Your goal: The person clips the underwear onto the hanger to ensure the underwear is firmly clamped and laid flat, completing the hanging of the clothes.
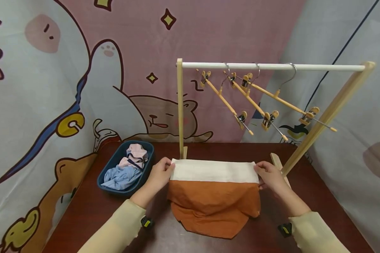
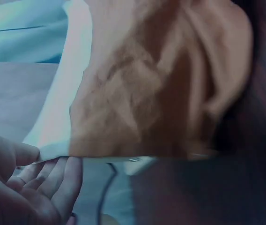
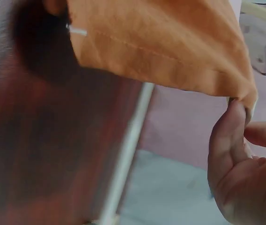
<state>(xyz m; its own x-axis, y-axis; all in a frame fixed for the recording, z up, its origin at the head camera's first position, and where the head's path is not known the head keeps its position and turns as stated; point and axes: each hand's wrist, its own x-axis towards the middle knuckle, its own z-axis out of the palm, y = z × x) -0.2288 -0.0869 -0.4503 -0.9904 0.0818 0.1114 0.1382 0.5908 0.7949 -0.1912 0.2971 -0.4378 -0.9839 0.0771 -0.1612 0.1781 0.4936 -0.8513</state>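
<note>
A pair of orange-brown shorts (image 1: pixel 215 203) with a wide white waistband (image 1: pixel 213 171) is stretched flat in front of me above the table. My left hand (image 1: pixel 159 174) pinches the waistband's left corner between thumb and fingers. At its right corner my right hand (image 1: pixel 272 177) pinches the other end. In the left wrist view the thumb and fingertips (image 2: pixel 72 173) meet at the white edge. The right wrist view has the thumb and fingers (image 3: pixel 236 122) gripping the cloth's corner, with the orange side hanging down.
A wooden rack with a white rail (image 1: pixel 209 65) stands behind the shorts. Several parts hang there: three wooden clip hangers, the nearest-right hanger (image 1: pixel 278 97) among them. At left a dark blue basket (image 1: pixel 114 158) holds crumpled blue cloth (image 1: pixel 121 177) and pink cloth (image 1: pixel 136 153). The table (image 1: pixel 82 225) is reddish brown.
</note>
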